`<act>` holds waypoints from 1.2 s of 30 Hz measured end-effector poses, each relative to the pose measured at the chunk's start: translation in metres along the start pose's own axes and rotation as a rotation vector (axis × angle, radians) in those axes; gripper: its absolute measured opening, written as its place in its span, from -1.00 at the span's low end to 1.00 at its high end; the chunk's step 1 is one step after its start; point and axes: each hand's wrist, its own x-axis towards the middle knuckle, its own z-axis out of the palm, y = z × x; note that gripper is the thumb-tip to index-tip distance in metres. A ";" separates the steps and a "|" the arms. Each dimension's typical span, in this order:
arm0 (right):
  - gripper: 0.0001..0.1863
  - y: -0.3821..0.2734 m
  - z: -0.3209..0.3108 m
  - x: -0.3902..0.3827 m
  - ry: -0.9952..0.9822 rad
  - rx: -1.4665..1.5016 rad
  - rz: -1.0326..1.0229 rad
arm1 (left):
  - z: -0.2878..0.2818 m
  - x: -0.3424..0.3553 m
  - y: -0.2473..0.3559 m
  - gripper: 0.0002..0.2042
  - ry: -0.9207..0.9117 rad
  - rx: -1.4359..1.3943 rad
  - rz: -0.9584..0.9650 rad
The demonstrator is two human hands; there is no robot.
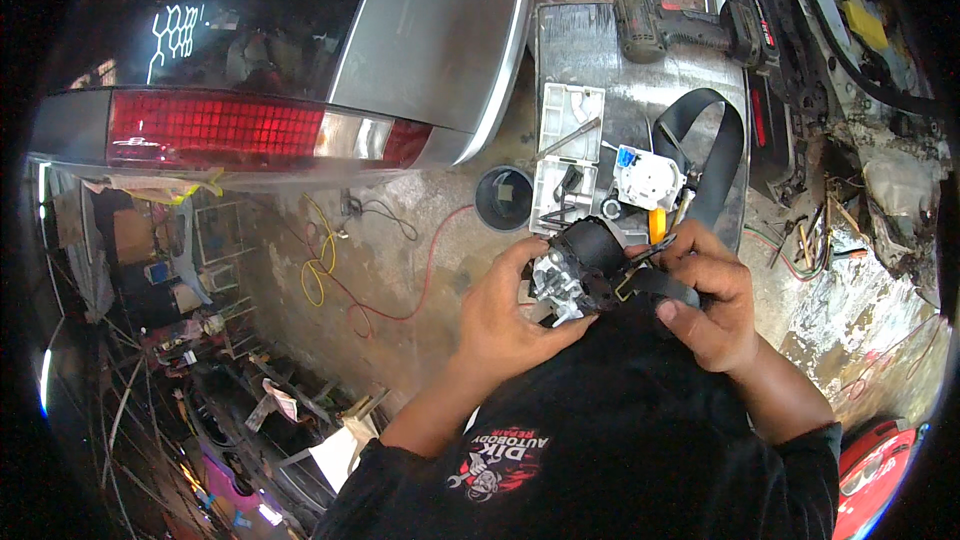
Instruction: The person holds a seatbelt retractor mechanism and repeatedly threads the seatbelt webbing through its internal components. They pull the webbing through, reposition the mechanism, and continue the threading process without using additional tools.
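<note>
Got blk/grey spool unit (572, 277) in L grip (505, 318), clasped w/ thumb up along its L side & fingers round underside, held up just in front of blk T-shirt (620, 410), near the lower end of grey bench (590, 35). Tilted, w/ blk drum twd upper R & pale mech end twd L palm. Pinching blk strap (667, 287) in R grip (715, 292), thumb vs. fingers, just R of spool unit, w/ small metal fitting (626, 289) at strap betw. both hands. Can't make out each R fingertip, partly hidden. Find on bench, just beyond spool unit, upper wht tray (560, 105) w/ slim tool (580, 133) laid across, & lower wht tray (543, 183) w/ small dk parts inside. See also, to R of trays, wht housing (655, 180) w/ blue insert, yellow piece (657, 225) just below it, & wide blk belt (714, 190) looped beside it. Note cordless driver (692, 28) on its side at far end of bench, well apart from both hands. On floor (395, 270), L of bench: blk bucket (487, 208), red hose (428, 268), yellow cord (331, 240). Upper L: grey vehicle (420, 30) w/ red/clear tail lamp (215, 130).
</note>
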 end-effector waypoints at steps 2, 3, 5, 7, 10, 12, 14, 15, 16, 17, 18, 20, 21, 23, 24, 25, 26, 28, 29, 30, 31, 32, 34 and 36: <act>-0.86 0.004 0.000 -0.003 0.027 0.037 0.047 | -0.002 0.001 0.005 -0.03 -0.015 0.011 -0.008; -0.85 0.005 0.001 -0.004 0.054 0.058 0.087 | -0.003 0.001 0.006 -0.03 -0.016 0.016 0.003; -0.84 0.008 0.004 -0.007 0.100 0.107 0.140 | -0.003 0.001 0.006 -0.04 -0.022 0.011 0.013; -0.82 0.010 0.006 -0.008 0.137 0.161 0.165 | -0.002 0.001 0.004 -0.05 -0.031 -0.008 0.011; -0.80 0.010 0.005 -0.010 0.131 0.180 0.219 | -0.004 0.001 0.010 -0.06 -0.047 0.034 -0.027; -0.80 0.011 0.003 -0.012 0.124 0.177 0.219 | -0.002 0.001 0.010 -0.06 -0.024 -0.027 -0.009; -0.79 0.012 0.004 -0.012 0.133 0.187 0.219 | -0.003 0.001 0.010 -0.06 -0.034 -0.037 -0.008; -0.79 0.013 0.005 -0.012 0.146 0.198 0.221 | -0.005 0.001 0.012 -0.07 -0.054 -0.017 -0.016; -0.79 0.013 0.006 -0.011 0.158 0.210 0.222 | -0.007 0.001 0.014 -0.07 -0.075 0.004 -0.024; -0.79 0.013 0.008 -0.012 0.171 0.236 0.227 | -0.007 0.001 0.014 -0.07 -0.072 0.002 -0.021; -0.79 0.013 0.009 -0.012 0.183 0.261 0.233 | -0.007 0.001 0.014 -0.08 -0.069 0.000 -0.017; -0.77 0.012 0.009 -0.011 0.187 0.296 0.277 | -0.008 0.001 0.014 -0.09 -0.054 0.018 0.014; -0.76 0.011 0.007 -0.011 0.178 0.305 0.315 | -0.008 0.001 0.015 -0.09 -0.042 0.038 0.041; -0.72 0.016 0.002 -0.013 0.178 0.342 0.360 | -0.010 0.003 0.017 -0.10 -0.033 0.074 0.090; -0.70 0.023 0.000 -0.014 0.188 0.370 0.367 | -0.013 0.005 0.021 -0.11 -0.037 0.090 0.113; -0.68 0.024 0.000 -0.016 0.208 0.406 0.409 | -0.014 0.007 0.023 -0.11 -0.041 0.106 0.135; -0.65 0.024 -0.001 -0.015 0.225 0.439 0.450 | -0.013 0.007 0.021 -0.11 -0.034 0.084 0.168; -0.61 0.015 0.002 -0.014 0.281 0.518 0.603 | -0.010 0.007 0.018 -0.12 -0.017 0.040 0.235; -0.60 0.013 0.004 -0.014 0.295 0.517 0.608 | -0.009 0.007 0.021 -0.12 -0.019 0.013 0.229; -0.58 0.012 0.006 -0.013 0.309 0.515 0.614 | -0.008 0.006 0.024 -0.11 -0.019 -0.015 0.223; -0.56 0.012 0.006 -0.013 0.323 0.513 0.619 | -0.008 0.006 0.026 -0.11 -0.020 -0.043 0.217; -0.56 0.013 0.006 -0.013 0.336 0.520 0.627 | -0.004 0.006 0.024 -0.11 -0.008 -0.062 0.250; -0.55 0.021 0.005 -0.013 0.363 0.533 0.643 | -0.004 0.005 0.026 -0.09 -0.003 -0.094 0.257; -0.57 0.034 0.004 -0.017 0.376 0.586 0.675 | -0.004 0.006 0.028 -0.07 -0.007 -0.138 0.269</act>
